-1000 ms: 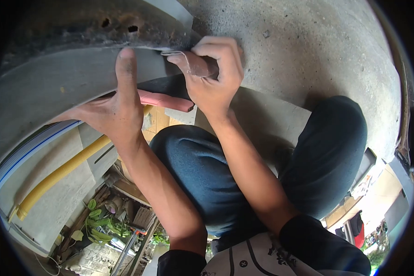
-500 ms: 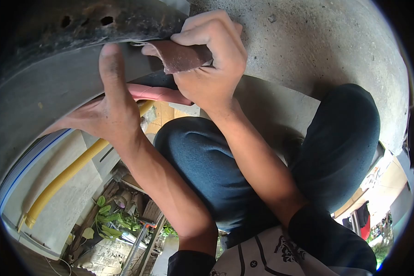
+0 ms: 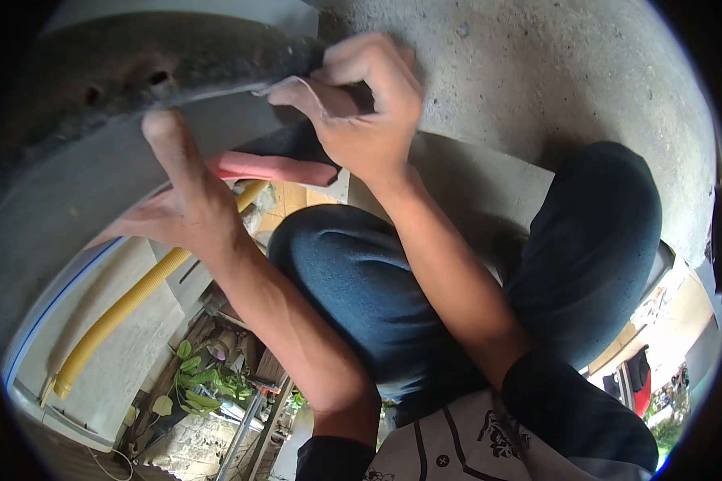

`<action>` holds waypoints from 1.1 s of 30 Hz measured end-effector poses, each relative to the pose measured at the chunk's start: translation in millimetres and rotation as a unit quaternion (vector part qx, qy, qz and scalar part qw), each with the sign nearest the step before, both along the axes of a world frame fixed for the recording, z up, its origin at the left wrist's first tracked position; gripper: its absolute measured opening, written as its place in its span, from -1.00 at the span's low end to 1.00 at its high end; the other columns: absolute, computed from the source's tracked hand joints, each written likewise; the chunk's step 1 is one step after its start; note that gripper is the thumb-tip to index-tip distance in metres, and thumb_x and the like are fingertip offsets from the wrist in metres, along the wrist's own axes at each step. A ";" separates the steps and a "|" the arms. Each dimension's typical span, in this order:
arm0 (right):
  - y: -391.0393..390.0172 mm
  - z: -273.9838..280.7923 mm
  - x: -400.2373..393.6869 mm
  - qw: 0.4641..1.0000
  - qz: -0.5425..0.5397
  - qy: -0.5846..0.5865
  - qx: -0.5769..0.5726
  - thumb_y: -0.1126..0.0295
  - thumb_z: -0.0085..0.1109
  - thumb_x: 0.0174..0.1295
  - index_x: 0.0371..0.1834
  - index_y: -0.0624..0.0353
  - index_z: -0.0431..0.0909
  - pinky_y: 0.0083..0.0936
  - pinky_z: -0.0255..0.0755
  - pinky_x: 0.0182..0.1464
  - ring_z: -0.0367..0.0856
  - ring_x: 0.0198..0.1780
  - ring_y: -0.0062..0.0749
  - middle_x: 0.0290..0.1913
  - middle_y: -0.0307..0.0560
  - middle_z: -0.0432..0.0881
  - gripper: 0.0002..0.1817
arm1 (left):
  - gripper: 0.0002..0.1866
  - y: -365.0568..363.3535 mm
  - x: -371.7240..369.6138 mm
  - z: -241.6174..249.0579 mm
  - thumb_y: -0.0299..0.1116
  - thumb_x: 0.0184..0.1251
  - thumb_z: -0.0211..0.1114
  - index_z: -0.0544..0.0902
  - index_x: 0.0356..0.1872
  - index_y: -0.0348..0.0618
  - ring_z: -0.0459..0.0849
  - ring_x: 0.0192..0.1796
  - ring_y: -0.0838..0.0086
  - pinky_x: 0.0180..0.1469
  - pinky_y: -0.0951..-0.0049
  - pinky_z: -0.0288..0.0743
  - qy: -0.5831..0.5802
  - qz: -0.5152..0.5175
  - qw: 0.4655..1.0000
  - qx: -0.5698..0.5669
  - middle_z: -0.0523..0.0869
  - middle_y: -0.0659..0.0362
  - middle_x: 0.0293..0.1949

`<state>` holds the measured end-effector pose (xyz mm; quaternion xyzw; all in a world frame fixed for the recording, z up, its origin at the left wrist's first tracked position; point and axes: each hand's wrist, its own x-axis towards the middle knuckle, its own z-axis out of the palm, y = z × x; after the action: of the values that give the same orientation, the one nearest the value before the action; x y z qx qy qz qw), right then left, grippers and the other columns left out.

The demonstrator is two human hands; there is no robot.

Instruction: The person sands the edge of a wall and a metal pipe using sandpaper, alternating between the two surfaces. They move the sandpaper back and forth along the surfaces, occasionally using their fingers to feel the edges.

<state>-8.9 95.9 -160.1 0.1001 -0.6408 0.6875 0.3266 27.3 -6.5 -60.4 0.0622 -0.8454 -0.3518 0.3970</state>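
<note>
A curved grey panel (image 3: 72,184) fills the left side, its dark, rough rim (image 3: 225,60) pierced by small holes. My left hand (image 3: 192,196) grips the panel's lower edge, thumb stretched over its face and fingers partly hidden at the edge. Pinched in my right hand (image 3: 377,120) is a folded piece of brown sandpaper (image 3: 333,98), held at the right end of the seam between rim and panel. Motion blurs both the paper and the fingertips, so contact with the panel is hard to make out.
A pink strip (image 3: 277,168) lies just below the panel. A yellow ribbed hose (image 3: 120,317) runs along the lower left, near leafy plants (image 3: 200,381). My bent knees (image 3: 345,272) are close under my arms. Rough concrete floor (image 3: 521,72) spans the upper right.
My right hand with the sandpaper has shifted slightly down. The panel and my left hand have moved left and a little downward, and more of the pink strip shows.
</note>
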 end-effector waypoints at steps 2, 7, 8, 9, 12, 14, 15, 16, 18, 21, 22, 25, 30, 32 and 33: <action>1.3 -2.1 0.6 1.000 0.007 0.015 0.010 0.39 0.74 -0.30 -0.57 0.08 0.48 -0.49 0.26 -0.28 0.53 -0.44 -0.43 -0.51 -0.26 0.59 -0.55 | -0.24 0.3 -4.1 -2.6 -0.17 0.34 0.45 0.25 0.32 -0.47 0.59 0.11 0.26 0.20 0.23 0.54 0.029 0.016 0.999 -0.029 0.54 -0.15 0.18; -4.1 18.2 -0.6 1.000 0.023 -0.001 -0.012 0.31 0.47 -0.34 -0.58 -0.07 0.51 -0.36 0.07 -0.20 0.43 -0.30 -0.34 -0.47 -0.35 0.51 -0.72 | -0.15 3.3 6.5 -1.2 -0.10 0.31 0.48 0.21 0.38 -0.44 0.54 0.20 0.23 0.29 0.17 0.47 -0.031 0.019 0.996 0.084 0.45 -0.18 0.28; -0.7 16.1 -3.3 1.000 0.021 -0.003 0.005 0.30 0.50 -0.32 -0.58 -0.07 0.51 -0.36 0.07 -0.20 0.43 -0.29 -0.35 -0.47 -0.35 0.51 -0.71 | -0.15 1.7 6.6 -1.2 -0.10 0.31 0.48 0.21 0.38 -0.44 0.54 0.20 0.23 0.29 0.17 0.47 -0.032 0.018 0.996 0.082 0.45 -0.18 0.28; 2.2 8.7 -0.5 1.000 0.007 -0.025 0.007 0.27 0.59 -0.29 -0.59 -0.04 0.52 -0.36 0.08 -0.20 0.44 -0.31 -0.34 -0.47 -0.34 0.53 -0.67 | -0.15 -0.6 5.6 -1.8 -0.09 0.31 0.48 0.21 0.39 -0.42 0.53 0.22 0.24 0.28 0.18 0.48 -0.018 0.019 0.999 0.039 0.44 -0.17 0.29; 9.9 -2.4 -2.1 0.999 0.016 -0.030 0.016 0.37 0.73 -0.33 -0.59 0.09 0.50 -0.46 0.26 -0.25 0.50 -0.42 -0.41 -0.50 -0.26 0.60 -0.57 | -0.13 0.9 2.7 -0.8 -0.08 0.30 0.48 0.20 0.41 -0.39 0.52 0.23 0.25 0.27 0.21 0.49 -0.005 0.029 0.999 0.015 0.44 -0.15 0.30; 10.4 0.2 1.6 0.999 0.012 -0.030 0.012 0.36 0.73 -0.33 -0.58 0.09 0.50 -0.45 0.26 -0.24 0.51 -0.41 -0.40 -0.50 -0.25 0.61 -0.57 | -0.12 2.3 5.1 -2.1 -0.08 0.30 0.48 0.20 0.41 -0.38 0.51 0.24 0.26 0.27 0.23 0.48 -0.025 0.040 0.998 0.036 0.44 -0.14 0.30; 9.4 4.0 1.0 0.999 0.011 -0.029 0.007 0.36 0.72 -0.32 -0.58 0.09 0.50 -0.44 0.26 -0.23 0.51 -0.41 -0.40 -0.49 -0.24 0.61 -0.57 | -0.15 3.1 3.7 -0.2 -0.07 0.31 0.47 0.23 0.40 -0.39 0.52 0.22 0.27 0.26 0.25 0.48 -0.027 0.031 0.998 0.043 0.46 -0.14 0.28; 7.0 14.0 -5.6 1.000 -0.003 0.017 0.011 0.37 0.73 -0.32 -0.59 0.08 0.51 -0.45 0.26 -0.26 0.50 -0.42 -0.41 -0.49 -0.26 0.60 -0.57 | -0.17 2.8 3.8 -0.5 -0.07 0.31 0.47 0.26 0.38 -0.40 0.54 0.20 0.28 0.25 0.27 0.47 -0.028 0.022 0.998 0.049 0.48 -0.14 0.26; -8.6 38.2 -12.2 0.997 -0.031 0.068 -0.006 0.26 0.52 -0.39 -0.60 -0.10 0.46 -0.35 0.07 -0.24 0.41 -0.39 -0.36 -0.51 -0.37 0.51 -0.66 | -0.20 -7.7 5.8 -5.2 -0.08 0.32 0.46 0.29 0.37 -0.40 0.55 0.17 0.30 0.25 0.27 0.46 -0.029 0.025 0.998 0.042 0.51 -0.14 0.24; -1.6 19.1 -4.5 0.999 -0.025 0.025 0.004 0.29 0.54 -0.39 -0.60 -0.09 0.47 -0.36 0.08 -0.25 0.40 -0.41 -0.36 -0.52 -0.40 0.51 -0.65 | -0.27 -6.1 8.8 -6.5 -0.12 0.35 0.44 0.36 0.33 -0.41 0.58 0.13 0.32 0.23 0.29 0.46 -0.018 0.046 0.998 0.041 0.55 -0.13 0.19; -4.3 4.2 -2.4 0.999 -0.029 0.008 0.013 0.27 0.56 -0.38 -0.60 -0.09 0.47 -0.36 0.08 -0.25 0.40 -0.41 -0.37 -0.52 -0.41 0.51 -0.64 | -0.31 -3.1 7.2 -4.1 -0.14 0.36 0.43 0.38 0.31 -0.42 0.59 0.11 0.33 0.20 0.31 0.48 -0.012 0.064 0.997 0.044 0.57 -0.13 0.17; 1.9 3.7 -0.6 1.000 0.011 -0.025 -0.016 0.22 0.61 -0.33 -0.63 -0.09 0.49 -0.35 0.07 -0.25 0.39 -0.42 -0.39 -0.52 -0.39 0.51 -0.63 | -0.34 5.3 -3.2 -4.2 -0.16 0.38 0.41 0.38 0.27 -0.47 0.58 0.11 0.34 0.14 0.37 0.52 0.030 0.043 0.998 0.026 0.56 -0.12 0.17; -1.4 19.6 -7.5 1.000 0.003 0.023 -0.002 0.24 0.56 -0.42 -0.58 -0.10 0.48 -0.36 0.06 -0.20 0.41 -0.33 -0.40 -0.48 -0.40 0.49 -0.63 | -0.33 -11.0 15.3 2.1 -0.14 0.43 0.34 0.28 0.30 -0.44 0.60 0.06 0.37 0.07 0.32 0.58 -0.119 0.070 0.987 0.085 0.52 -0.14 0.19; 6.6 -2.9 -1.2 1.000 0.000 -0.019 -0.011 0.30 0.58 -0.36 -0.59 -0.08 0.49 -0.37 0.08 -0.20 0.43 -0.35 -0.38 -0.51 -0.39 0.49 -0.64 | -0.29 -4.0 11.0 4.0 -0.10 0.43 0.34 0.23 0.33 -0.41 0.61 0.02 0.37 0.05 0.33 0.58 -0.105 0.069 0.990 0.067 0.52 -0.13 0.17; 9.4 -3.7 -1.0 0.999 -0.001 -0.040 -0.022 0.35 0.60 -0.32 -0.59 -0.06 0.50 -0.39 0.09 -0.22 0.42 -0.38 -0.39 -0.52 -0.38 0.51 -0.65 | -0.29 -3.6 10.6 0.9 -0.09 0.43 0.34 0.24 0.32 -0.42 0.61 0.00 0.37 0.04 0.34 0.58 -0.075 0.071 0.993 0.058 0.53 -0.12 0.14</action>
<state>-9.9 105.3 -163.9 0.0650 -0.6382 0.7046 0.3034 37.9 -10.1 -59.5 0.1712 -0.8443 -0.3656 0.3523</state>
